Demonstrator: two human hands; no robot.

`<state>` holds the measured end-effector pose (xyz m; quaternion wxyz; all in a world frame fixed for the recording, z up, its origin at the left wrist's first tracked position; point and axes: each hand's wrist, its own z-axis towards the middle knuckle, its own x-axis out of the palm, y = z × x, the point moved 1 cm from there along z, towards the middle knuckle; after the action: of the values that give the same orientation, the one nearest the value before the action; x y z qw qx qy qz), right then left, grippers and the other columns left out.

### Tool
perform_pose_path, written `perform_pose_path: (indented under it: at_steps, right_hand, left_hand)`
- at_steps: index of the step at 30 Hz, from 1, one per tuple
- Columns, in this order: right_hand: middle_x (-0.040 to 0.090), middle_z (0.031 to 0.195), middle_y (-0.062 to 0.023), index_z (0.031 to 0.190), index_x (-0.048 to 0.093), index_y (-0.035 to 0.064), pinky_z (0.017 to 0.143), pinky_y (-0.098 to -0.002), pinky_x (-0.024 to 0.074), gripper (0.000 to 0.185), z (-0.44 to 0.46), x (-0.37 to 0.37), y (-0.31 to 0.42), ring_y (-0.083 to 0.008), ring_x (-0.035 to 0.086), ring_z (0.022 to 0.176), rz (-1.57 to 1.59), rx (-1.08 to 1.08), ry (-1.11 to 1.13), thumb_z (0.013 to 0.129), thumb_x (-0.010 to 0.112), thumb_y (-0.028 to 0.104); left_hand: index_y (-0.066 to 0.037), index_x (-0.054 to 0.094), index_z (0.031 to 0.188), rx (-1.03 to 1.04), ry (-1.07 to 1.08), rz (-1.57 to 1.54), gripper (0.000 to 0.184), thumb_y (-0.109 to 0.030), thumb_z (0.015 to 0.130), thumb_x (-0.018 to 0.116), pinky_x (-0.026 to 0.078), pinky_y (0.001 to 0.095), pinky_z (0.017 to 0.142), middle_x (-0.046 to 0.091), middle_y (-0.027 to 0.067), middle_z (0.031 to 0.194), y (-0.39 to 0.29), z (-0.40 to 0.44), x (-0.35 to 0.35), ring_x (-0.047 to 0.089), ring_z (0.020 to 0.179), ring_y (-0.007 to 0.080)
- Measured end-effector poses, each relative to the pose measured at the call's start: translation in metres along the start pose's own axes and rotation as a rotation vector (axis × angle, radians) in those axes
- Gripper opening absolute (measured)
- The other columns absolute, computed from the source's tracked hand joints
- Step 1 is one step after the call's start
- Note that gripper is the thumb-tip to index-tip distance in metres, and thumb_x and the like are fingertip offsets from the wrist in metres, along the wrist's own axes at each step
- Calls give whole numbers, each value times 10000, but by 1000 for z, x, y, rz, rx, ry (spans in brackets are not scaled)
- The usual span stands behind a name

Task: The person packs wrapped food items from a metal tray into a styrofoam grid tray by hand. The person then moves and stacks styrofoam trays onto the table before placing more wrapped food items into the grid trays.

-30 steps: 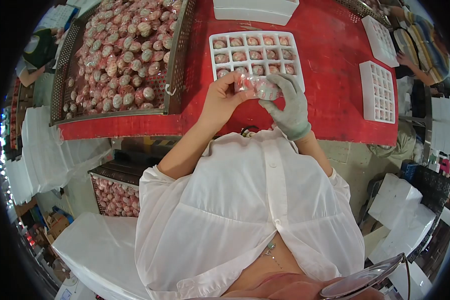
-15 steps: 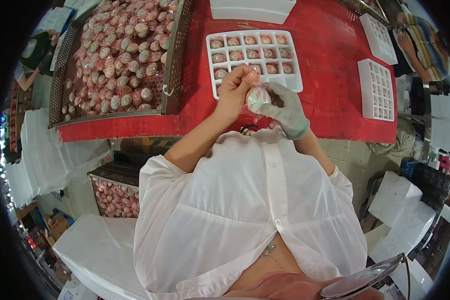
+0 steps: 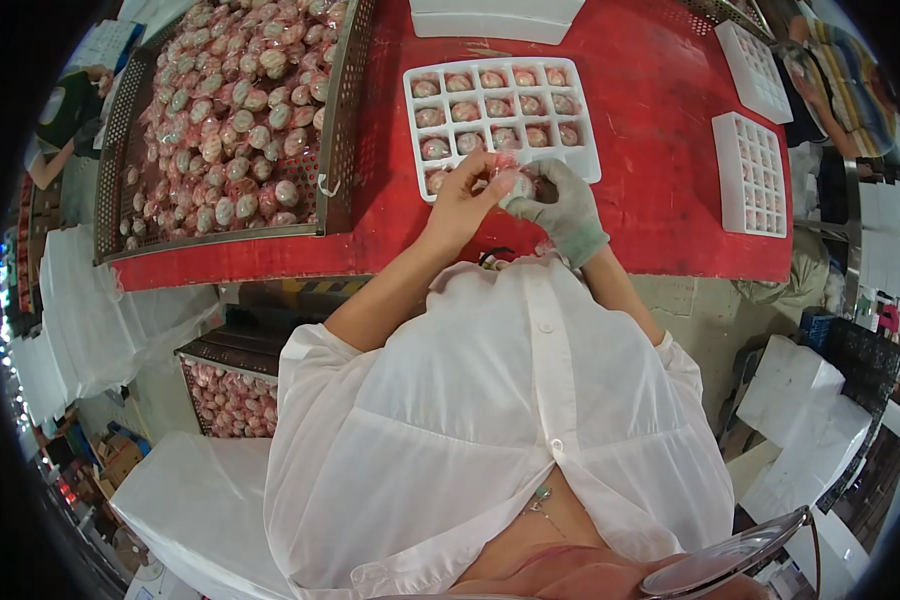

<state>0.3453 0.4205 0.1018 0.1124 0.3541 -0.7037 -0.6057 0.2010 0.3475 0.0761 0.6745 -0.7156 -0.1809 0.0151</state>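
A plastic-wrapped egg (image 3: 516, 188) with red print is held between my two hands, just above the near edge of a white compartment tray (image 3: 582, 166). My bare left hand (image 3: 463, 205) pinches the wrapper at the egg's upper left. My right hand (image 3: 567, 212), in a grey-green glove, has its fingers closed round the other side and covers much of the egg. Similar wrapped eggs (image 3: 466, 111) sit in the tray's cells. Its nearest row is partly hidden by my hands.
A perforated metal bin (image 3: 338, 130) heaped with wrapped eggs stands at left on the red table (image 3: 650, 120). White trays (image 3: 735, 190) lie at right; a white box (image 3: 497, 22) is at the back. Another person's striped sleeve (image 3: 850, 85) shows at far right. More eggs (image 3: 232, 400) lie below the table.
The egg has turned and is more covered by my fingers. My right hand has moved slightly up and left, while my left fingers have come lower on the wrapper.
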Motion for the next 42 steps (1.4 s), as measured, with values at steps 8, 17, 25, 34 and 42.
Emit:
perform_pose_path:
  at_steps: [8,17,25,34,42]
  right_hand:
    - [619,970,-72,1114,552,-11,732,-256,511,359,7,12,-52,-131,606,821,384,43,50,796,700,65]
    - [621,950,-94,1075,561,-8,751,-282,524,338,-4,14,-64,-163,618,840,68,24,-213,777,712,43]
    - [603,877,-154,956,593,3,665,-359,500,303,32,1,-54,-274,600,741,-442,-124,-194,738,756,138]
    - [624,916,-187,913,598,23,710,-427,487,312,97,5,-100,-345,609,810,-688,-188,-89,724,757,214]
    - [592,1064,-193,978,606,37,781,-430,494,368,99,-2,-91,-364,592,926,-679,-235,125,710,765,231]
  left_hand:
    - [-65,616,1018,-185,-177,-470,139,-138,900,628,438,228,758,584,-27,938,46,1,5,541,835,75]
    - [-23,654,1067,59,-242,280,229,-71,843,644,475,266,724,615,101,980,72,-8,11,589,825,169]
    - [-20,564,1199,14,-184,56,379,-63,830,638,499,342,844,616,183,1072,85,2,13,618,1009,270]
    - [-57,608,1151,238,-146,973,485,-15,676,696,455,414,665,547,129,807,105,29,-11,557,764,315]
    - [-47,591,1066,213,-107,856,430,7,655,705,446,453,698,569,125,856,109,32,-21,567,819,334]
